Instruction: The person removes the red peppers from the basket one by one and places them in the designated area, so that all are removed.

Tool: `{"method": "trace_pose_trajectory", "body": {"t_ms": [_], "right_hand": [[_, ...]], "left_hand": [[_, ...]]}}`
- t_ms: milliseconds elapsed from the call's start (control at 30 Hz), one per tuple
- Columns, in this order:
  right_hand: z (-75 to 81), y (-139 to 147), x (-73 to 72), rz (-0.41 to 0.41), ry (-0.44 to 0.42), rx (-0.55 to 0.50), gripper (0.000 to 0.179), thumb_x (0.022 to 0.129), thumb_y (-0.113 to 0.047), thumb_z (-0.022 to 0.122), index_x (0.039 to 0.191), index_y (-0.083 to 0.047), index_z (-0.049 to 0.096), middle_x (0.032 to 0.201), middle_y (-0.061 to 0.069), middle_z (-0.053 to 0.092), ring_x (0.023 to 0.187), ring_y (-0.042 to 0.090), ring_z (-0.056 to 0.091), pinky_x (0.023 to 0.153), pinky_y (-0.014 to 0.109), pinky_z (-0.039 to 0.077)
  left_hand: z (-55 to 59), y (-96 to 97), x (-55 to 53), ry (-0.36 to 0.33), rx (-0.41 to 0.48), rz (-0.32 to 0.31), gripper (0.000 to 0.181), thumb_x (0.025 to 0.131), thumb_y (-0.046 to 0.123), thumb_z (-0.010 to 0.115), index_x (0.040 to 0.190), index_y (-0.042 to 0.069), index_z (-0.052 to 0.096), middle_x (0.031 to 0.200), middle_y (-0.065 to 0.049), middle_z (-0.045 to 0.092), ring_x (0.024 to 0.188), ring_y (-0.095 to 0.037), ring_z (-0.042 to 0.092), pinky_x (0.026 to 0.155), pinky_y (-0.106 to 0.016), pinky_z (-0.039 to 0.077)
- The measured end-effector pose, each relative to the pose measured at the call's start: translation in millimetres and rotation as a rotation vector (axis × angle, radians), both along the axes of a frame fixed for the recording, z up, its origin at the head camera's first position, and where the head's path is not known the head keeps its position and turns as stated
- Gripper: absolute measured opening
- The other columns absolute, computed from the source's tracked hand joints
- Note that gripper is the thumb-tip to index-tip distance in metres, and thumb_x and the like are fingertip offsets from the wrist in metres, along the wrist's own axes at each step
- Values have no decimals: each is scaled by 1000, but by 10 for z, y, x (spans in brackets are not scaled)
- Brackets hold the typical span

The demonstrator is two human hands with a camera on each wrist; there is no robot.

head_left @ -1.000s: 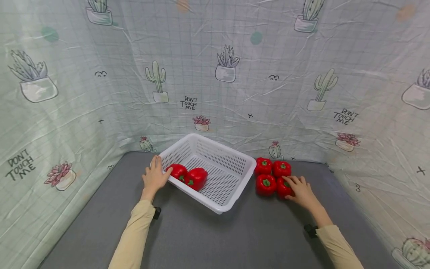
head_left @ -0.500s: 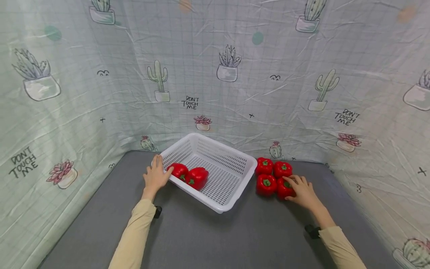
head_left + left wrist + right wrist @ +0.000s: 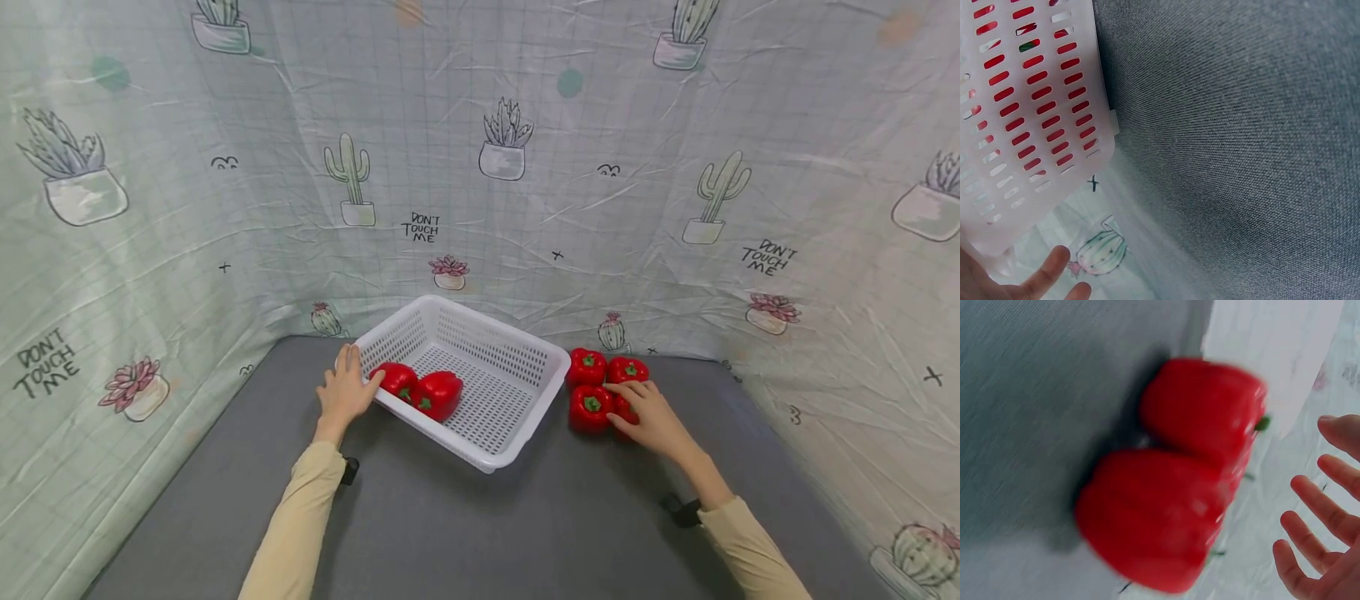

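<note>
A white perforated basket [image 3: 517,404] stands slightly turned on the grey table, with two red bell peppers [image 3: 438,395] at its left end. My left hand [image 3: 347,398] rests at the basket's left corner, thumb at the rim; in the left wrist view its fingers [image 3: 1047,272] extend loosely past the basket wall. Right of the basket, several red bell peppers [image 3: 589,408] with green stems stand close together. My right hand [image 3: 651,421] is over the front right pepper, mostly covering it. The right wrist view shows spread fingers [image 3: 1313,494] apart from the peppers [image 3: 1147,519].
A pale sheet [image 3: 465,192] printed with cacti hangs behind and along both sides of the grey table [image 3: 480,542]. Dark straps [image 3: 681,510] sit at both wrists.
My right hand has shifted left, from the right side of the front right pepper to over it, fingertips near the front left pepper. The left hand and basket have stayed put.
</note>
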State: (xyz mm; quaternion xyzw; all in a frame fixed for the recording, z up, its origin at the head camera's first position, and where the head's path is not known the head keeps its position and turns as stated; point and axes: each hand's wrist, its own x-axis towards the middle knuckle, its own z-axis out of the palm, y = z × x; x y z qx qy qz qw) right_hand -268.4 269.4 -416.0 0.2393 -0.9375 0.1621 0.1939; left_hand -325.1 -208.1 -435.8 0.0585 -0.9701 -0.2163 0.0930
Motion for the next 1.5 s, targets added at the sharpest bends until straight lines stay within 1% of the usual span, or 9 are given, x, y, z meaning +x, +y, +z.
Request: {"method": "trace_pose_trajectory", "body": {"t_ms": [200, 267, 400, 600, 700, 900, 1100, 1333, 1500], "right_hand": [[131, -258, 3, 68, -9, -49, 48, 72, -17, 72, 116, -8, 56, 107, 12, 59, 98, 26, 50, 90, 53, 39], [171, -336, 1, 80, -24, -58, 50, 72, -17, 72, 118, -8, 55, 109, 12, 58, 99, 26, 51, 90, 52, 40], [275, -499, -17, 111, -31, -48, 50, 73, -21, 72, 119, -10, 54, 113, 10, 58, 100, 24, 52, 82, 45, 48], [481, -751, -110, 217, 46, -35, 47, 74, -19, 71, 118, -8, 55, 112, 9, 60, 97, 24, 55, 82, 42, 48], [597, -883, -156, 249, 72, -18, 46, 74, -17, 71, 117, -8, 56, 110, 9, 61, 96, 23, 55, 81, 41, 49], [859, -1177, -255, 300, 56, -14, 47, 77, -17, 68, 121, -9, 53, 103, 7, 62, 95, 22, 55, 81, 39, 48], [1072, -1493, -431, 342, 65, -41, 46, 81, -20, 64, 123, -9, 52, 103, 7, 63, 96, 20, 56, 82, 37, 47], [1179, -1851, -596, 339, 11, -134, 40, 85, -22, 59, 122, -10, 53, 106, 7, 62, 99, 22, 56, 85, 35, 46], [1179, -2094, -714, 339, 30, -190, 37, 85, -19, 59, 120, -9, 55, 106, 7, 62, 98, 22, 56, 86, 34, 46]], "left_hand": [[23, -5, -1, 8, 2, -2, 76, 86, 45, 43, 141, 1, 15, 147, -19, 11, 117, -54, 28, 87, -71, 23], [26, -2, 0, 9, 4, -4, 76, 86, 46, 43, 141, 1, 15, 147, -19, 11, 118, -55, 28, 87, -72, 23], [19, 7, -3, 6, 2, -2, 76, 86, 45, 43, 141, 1, 15, 147, -19, 11, 118, -55, 28, 87, -72, 22], [-2, 26, -24, 5, 5, -1, 75, 86, 45, 43, 141, 2, 15, 147, -19, 11, 118, -54, 28, 88, -72, 22], [-2, 36, -27, 7, 4, -5, 75, 86, 45, 43, 141, 2, 15, 147, -19, 11, 118, -54, 28, 87, -72, 22], [2, 24, -20, -2, -9, -4, 75, 87, 46, 42, 141, 2, 15, 147, -18, 11, 118, -53, 29, 87, -71, 24], [21, 8, -14, -5, -14, 5, 75, 87, 45, 43, 141, 1, 15, 147, -19, 11, 118, -53, 29, 88, -71, 23], [5, 6, -13, 0, 1, -3, 74, 86, 42, 44, 141, 0, 16, 146, -20, 12, 117, -54, 29, 87, -72, 22], [-4, 4, -22, -3, 3, -6, 75, 87, 43, 44, 141, 0, 15, 146, -20, 11, 117, -54, 28, 87, -72, 22]]}}
